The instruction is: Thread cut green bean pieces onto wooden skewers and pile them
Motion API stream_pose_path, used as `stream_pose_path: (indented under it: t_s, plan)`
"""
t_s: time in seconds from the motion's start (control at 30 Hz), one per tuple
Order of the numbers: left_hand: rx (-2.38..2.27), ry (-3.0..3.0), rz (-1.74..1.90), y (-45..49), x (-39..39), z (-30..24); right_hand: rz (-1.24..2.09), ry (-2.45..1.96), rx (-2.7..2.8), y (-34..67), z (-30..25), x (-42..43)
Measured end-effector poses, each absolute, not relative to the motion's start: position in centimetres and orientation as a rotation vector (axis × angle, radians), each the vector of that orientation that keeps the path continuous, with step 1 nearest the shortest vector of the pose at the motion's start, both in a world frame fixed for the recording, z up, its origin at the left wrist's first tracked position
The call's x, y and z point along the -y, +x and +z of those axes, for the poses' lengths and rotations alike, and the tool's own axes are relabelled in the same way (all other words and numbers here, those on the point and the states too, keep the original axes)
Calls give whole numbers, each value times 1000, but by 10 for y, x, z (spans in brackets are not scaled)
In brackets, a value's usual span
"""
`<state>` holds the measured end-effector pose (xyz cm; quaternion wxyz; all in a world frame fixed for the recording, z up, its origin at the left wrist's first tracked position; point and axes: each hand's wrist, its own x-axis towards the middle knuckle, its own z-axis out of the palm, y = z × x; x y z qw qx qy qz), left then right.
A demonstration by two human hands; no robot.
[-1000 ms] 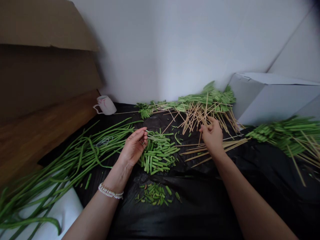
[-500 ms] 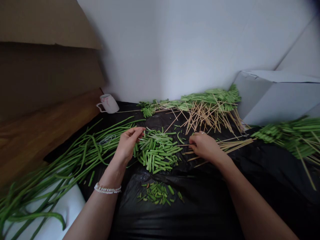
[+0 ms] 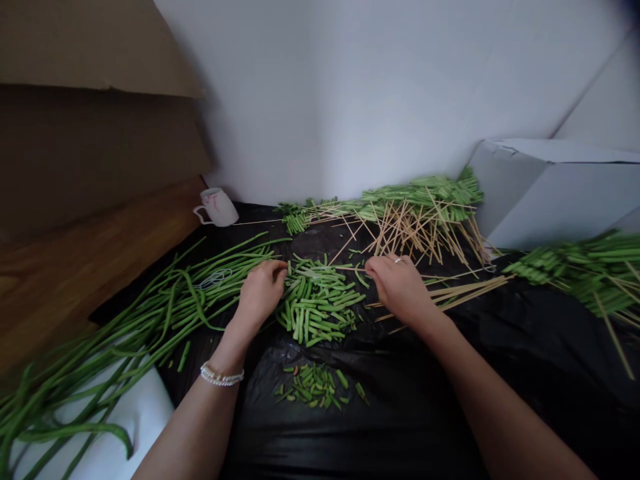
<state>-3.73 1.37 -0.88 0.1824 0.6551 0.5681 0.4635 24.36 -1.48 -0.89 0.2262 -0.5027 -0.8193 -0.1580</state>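
No readable text; red marks on mug [image 3: 216, 206] illegible.

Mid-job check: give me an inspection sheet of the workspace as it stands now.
Surface: black plastic sheet, crinkled, covering the work area.
Job's things: pile of cut bean pieces at centre; bare skewers to its right; long beans on the left; skewered beans at the back and far right.
Clutter: heap of trimmings near the person; white mug at the back left.
Hands: left hand on the pile's left edge, fingers curled; right hand beside its right edge, by the skewers; grasp unclear for both.
Cables: nothing seen.
Surroundings: white wall; cardboard box left; white box right.
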Motion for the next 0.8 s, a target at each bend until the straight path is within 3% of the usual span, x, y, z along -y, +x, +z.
stream_pose_path:
  t_s: [0.27, 0.57, 0.8]
  plan:
    - [-1195, 2116, 1055, -7, -2, -18, -559, -1101, 2215, 216, -11, 30]
    - [-1224, 2363, 903, -6, 1, -11, -543, -1119, 2093, 221, -18, 25]
    - [-1366, 2418, 995, -7, -1, -11, -601, -1188, 2086, 222, -21, 24]
